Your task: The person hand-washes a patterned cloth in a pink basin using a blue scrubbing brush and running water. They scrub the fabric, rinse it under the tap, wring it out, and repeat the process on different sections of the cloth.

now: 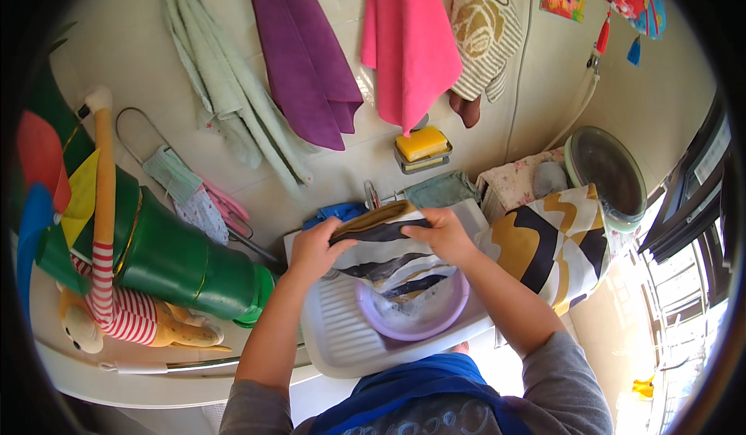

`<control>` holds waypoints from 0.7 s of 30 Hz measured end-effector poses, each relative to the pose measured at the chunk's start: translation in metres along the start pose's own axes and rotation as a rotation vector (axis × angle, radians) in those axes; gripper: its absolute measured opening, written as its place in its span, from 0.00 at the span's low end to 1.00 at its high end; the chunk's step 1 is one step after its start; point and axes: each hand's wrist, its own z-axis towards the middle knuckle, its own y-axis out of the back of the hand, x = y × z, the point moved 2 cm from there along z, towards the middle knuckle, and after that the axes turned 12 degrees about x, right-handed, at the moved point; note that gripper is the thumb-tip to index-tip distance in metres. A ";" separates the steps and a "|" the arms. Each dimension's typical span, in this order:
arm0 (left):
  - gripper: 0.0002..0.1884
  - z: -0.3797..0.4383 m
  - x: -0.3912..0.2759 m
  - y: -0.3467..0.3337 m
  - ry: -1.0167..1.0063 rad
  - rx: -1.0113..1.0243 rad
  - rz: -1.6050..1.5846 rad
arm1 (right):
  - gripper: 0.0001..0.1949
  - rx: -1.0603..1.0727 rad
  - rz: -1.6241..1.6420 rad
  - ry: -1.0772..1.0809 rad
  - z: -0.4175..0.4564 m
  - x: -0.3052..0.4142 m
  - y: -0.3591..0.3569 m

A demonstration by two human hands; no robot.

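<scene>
Both my hands hold a patterned cloth (379,254) in white, black and mustard by its folded upper edge. My left hand (317,248) grips the left end, and my right hand (446,237) pinches the right end. The cloth's lower part hangs into a round lilac basin (417,336) with foamy water (411,315). The basin stands in a white laundry sink with a ribbed washboard (338,315) on its left side. Behind the cloth is a metal faucet (372,195), partly hidden.
Right of the sink lies a similar patterned cloth (548,243), near a round lidded container (606,173). A yellow sponge (422,143) sits in a wall-mounted soap holder. Towels, one purple (309,56) and one pink (408,50), hang above. Left are a green bamboo-shaped object (175,248) and a plush toy (128,318).
</scene>
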 end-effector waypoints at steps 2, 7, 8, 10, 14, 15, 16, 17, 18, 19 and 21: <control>0.17 0.008 -0.013 -0.008 0.009 0.044 -0.052 | 0.08 -0.053 -0.013 -0.049 -0.009 -0.012 0.015; 0.16 0.025 -0.006 -0.034 0.009 0.089 -0.437 | 0.17 -0.102 0.157 -0.041 -0.031 -0.022 0.021; 0.16 0.029 -0.006 -0.032 0.015 0.145 -0.456 | 0.19 -0.063 0.171 -0.033 -0.033 -0.036 0.029; 0.16 0.037 -0.010 -0.032 -0.019 0.189 -0.452 | 0.21 -0.109 0.235 -0.035 -0.039 -0.037 0.032; 0.14 0.038 -0.021 -0.037 -0.073 0.227 -0.471 | 0.41 -0.254 -0.165 0.121 -0.045 -0.015 0.021; 0.14 0.038 -0.026 -0.041 -0.088 0.262 -0.478 | 0.46 -0.308 -0.364 0.198 -0.046 -0.007 0.013; 0.14 0.036 -0.029 -0.044 -0.098 0.297 -0.482 | 0.57 -0.266 -0.609 0.176 -0.044 -0.004 0.003; 0.14 0.034 -0.033 -0.048 -0.106 0.333 -0.485 | 0.56 -0.221 -0.634 0.169 -0.043 0.001 -0.007; 0.13 0.032 -0.041 -0.051 -0.157 0.330 -0.495 | 0.51 -0.199 -0.693 0.160 -0.039 0.001 -0.016; 0.11 0.032 -0.047 -0.061 -0.227 0.332 -0.486 | 0.46 -0.177 -0.760 0.143 -0.039 -0.001 -0.022; 0.12 0.037 -0.047 -0.079 -0.338 0.242 -0.449 | 0.36 0.020 -0.391 -0.057 -0.037 -0.049 -0.023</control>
